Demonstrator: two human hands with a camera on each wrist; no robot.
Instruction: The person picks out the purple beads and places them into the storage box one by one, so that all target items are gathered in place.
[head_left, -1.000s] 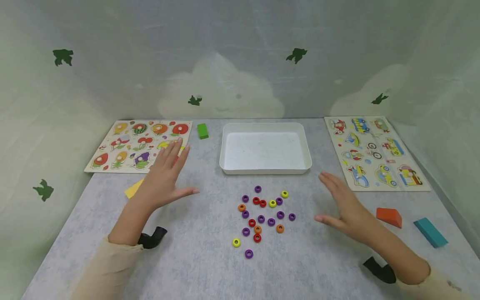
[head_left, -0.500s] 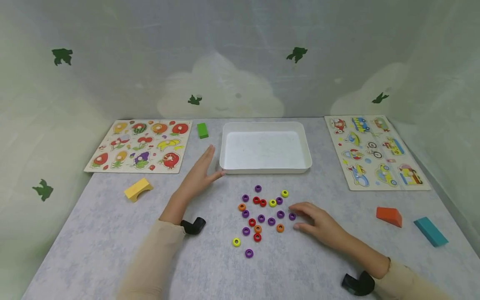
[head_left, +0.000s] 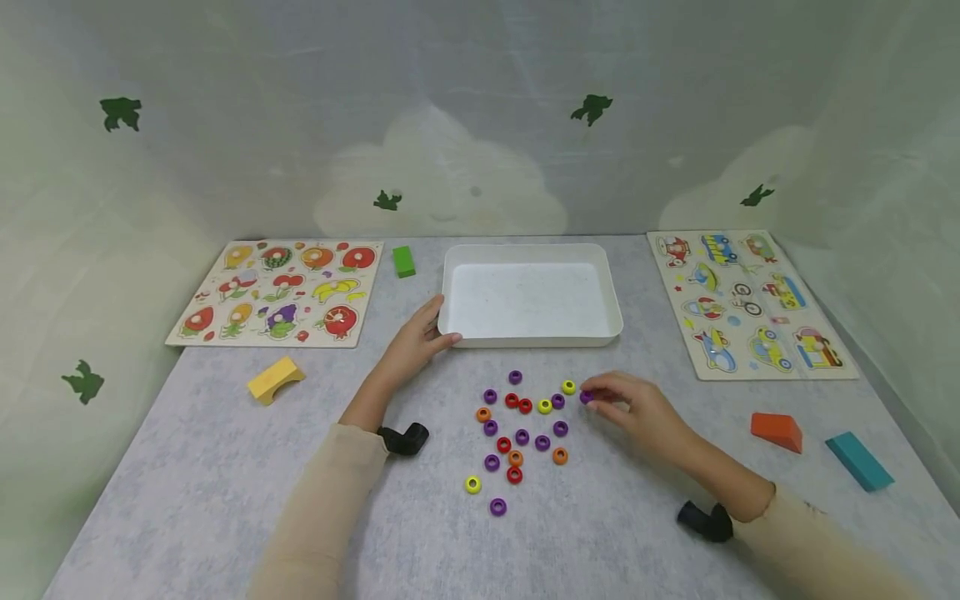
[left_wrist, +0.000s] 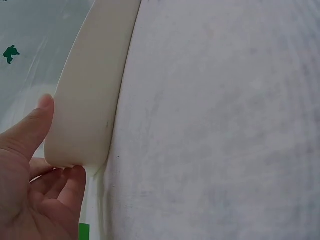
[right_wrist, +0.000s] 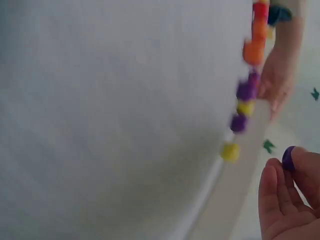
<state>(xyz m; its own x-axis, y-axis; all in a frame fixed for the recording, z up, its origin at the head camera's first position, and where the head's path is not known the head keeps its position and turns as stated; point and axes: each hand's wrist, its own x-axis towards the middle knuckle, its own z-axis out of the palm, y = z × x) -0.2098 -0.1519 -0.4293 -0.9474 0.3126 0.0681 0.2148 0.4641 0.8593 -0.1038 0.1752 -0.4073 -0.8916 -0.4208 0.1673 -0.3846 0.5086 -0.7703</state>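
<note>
My left hand [head_left: 411,352] grips the near left corner of a white tray [head_left: 532,342]. In the left wrist view the thumb lies against one wall of the tray [left_wrist: 92,85] and curled fingers touch its end. Just right of the scattered beads, my right hand [head_left: 643,412] pinches a purple bead [head_left: 587,397] between thumb and fingers. The right wrist view shows that purple bead [right_wrist: 288,158] lifted off the table. Several purple, red, orange and yellow beads lie in front of the tray, among them a purple bead [head_left: 498,507] nearest me.
A fruit puzzle board [head_left: 311,292] lies at the back left, a vehicle puzzle board [head_left: 735,333] at the back right. Blocks lie around: green [head_left: 403,262], yellow arch [head_left: 275,381], orange [head_left: 777,431] and teal [head_left: 859,461]. A patterned curtain [head_left: 480,125] closes off the back.
Both hands came inward from the sides. My left hand reached the tray's corner and took hold. My right hand picked up the rightmost purple bead and shifted it slightly away from me.
</note>
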